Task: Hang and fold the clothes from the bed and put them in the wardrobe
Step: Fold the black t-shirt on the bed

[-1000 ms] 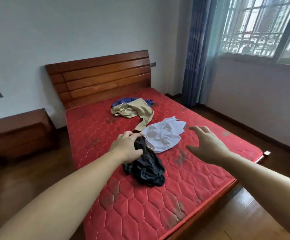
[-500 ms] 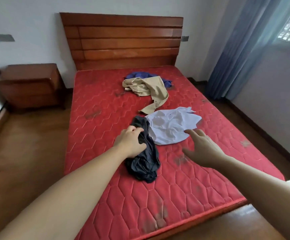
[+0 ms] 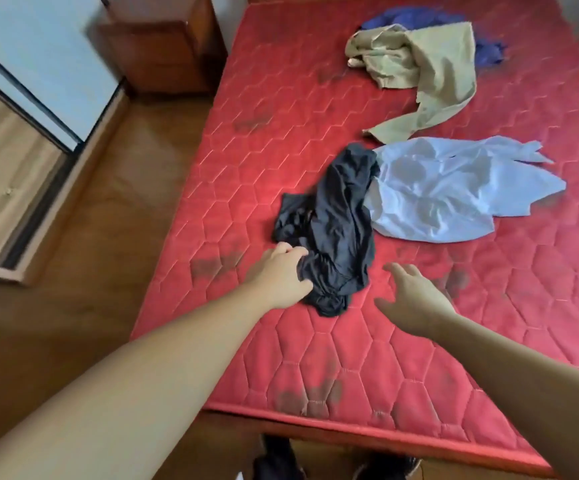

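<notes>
Since the earlier frames the view has tipped down and to the left, so the headboard is gone from sight, and the left hand (image 3: 282, 277) has slid from the upper part of the black garment (image 3: 333, 226) to its near end. That hand now rests at the left edge of the bunched lower part of the cloth; its fingers are bent against the fabric and it seems to hold a fold, though the exact grip is partly hidden by the cloth. The right hand (image 3: 414, 299) hovers just beside the garment on its right side — fingers spread and relaxed, a wide grip holding nothing, apart from the fabric.

All the clothes lie on the red quilted mattress (image 3: 454, 358) of the bed. The black garment lies crumpled in a long strip running away from the person. Its far end touches the white shirt (image 3: 447, 195), which is spread out flat to the right of it. Beyond the shirt lies a beige garment (image 3: 426, 71), crumpled, with one long part reaching toward the white shirt. A blue garment (image 3: 409, 19) lies partly under the beige one at the far end.

Left of the bed is a wooden floor (image 3: 114, 209). A wooden nightstand (image 3: 163, 46) stands near the far corner of the mattress — blurred in this view. At the left edge a cabinet with a pale door (image 3: 45, 71) is visible.
</notes>
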A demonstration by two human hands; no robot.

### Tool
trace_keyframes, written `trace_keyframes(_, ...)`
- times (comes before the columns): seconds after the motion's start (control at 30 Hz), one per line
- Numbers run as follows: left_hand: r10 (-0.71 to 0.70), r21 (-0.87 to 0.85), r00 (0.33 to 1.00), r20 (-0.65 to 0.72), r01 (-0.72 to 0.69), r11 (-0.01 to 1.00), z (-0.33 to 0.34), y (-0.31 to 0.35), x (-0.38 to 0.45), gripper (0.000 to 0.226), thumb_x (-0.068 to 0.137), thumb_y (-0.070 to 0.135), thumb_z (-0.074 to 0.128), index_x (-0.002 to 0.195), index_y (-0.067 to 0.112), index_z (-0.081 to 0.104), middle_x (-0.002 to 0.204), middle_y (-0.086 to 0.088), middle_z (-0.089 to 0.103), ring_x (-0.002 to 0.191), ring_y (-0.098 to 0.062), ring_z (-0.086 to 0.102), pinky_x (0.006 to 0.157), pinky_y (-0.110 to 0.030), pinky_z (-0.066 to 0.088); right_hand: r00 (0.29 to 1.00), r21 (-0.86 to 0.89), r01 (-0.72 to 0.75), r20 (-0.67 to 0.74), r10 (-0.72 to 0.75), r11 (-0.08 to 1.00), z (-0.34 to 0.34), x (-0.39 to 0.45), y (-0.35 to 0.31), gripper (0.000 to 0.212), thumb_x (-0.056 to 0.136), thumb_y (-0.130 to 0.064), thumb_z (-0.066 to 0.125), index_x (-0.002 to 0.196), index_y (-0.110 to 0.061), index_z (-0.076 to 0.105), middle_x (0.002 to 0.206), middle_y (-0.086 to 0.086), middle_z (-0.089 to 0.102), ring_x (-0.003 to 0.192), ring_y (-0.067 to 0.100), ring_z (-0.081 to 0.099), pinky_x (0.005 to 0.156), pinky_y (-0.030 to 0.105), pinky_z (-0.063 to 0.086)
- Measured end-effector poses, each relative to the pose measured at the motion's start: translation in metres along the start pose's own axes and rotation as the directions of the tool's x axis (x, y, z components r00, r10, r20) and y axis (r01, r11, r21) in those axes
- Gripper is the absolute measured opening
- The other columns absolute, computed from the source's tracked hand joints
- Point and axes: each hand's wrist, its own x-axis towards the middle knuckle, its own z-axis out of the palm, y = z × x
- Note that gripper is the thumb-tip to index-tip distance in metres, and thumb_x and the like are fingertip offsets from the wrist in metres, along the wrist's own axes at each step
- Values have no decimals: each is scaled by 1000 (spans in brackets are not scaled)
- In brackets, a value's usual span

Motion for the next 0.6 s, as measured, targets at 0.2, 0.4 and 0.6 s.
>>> trace_keyframes(0.2, -51, -123, 993, 107, 64, 990, 110, -6, 57, 62, 83, 35, 60, 142, 30, 42, 145, 3, 41, 128, -23, 46, 103, -39, 41, 989, 25, -26, 148, 22, 999, 90, 73, 37, 56, 82, -31, 58, 134, -21, 40, 130, 5, 45, 115, 29, 52, 89, 43, 50)
trace_keyframes(0.4, -81, 21, 983, 164, 79, 997, 193, -40, 117, 87, 83, 29, 64, 152, 39, 12, 163, 4, -1, 149, -21, 7, 115, -41, 26, 973, -171, 62, 229, -21, 983, 183, 139, 45, 73, 84, -33, 57, 146, -27, 19, 149, 4, 26, 137, 28, 27, 101, 46, 34)
trace_keyframes(0.6, -146, 77, 971, 191, 134, 988, 231, -72, 161, 96, 82, 35, 63, 151, 43, -3, 162, 9, -13, 149, -20, -3, 113, -48, 20, 989, -255, 116, 123, -87, 960, 245, 174, 53, 82, 89, -46, 51, 150, -31, -1, 161, 2, -14, 148, 28, -12, 115, 56, 8)
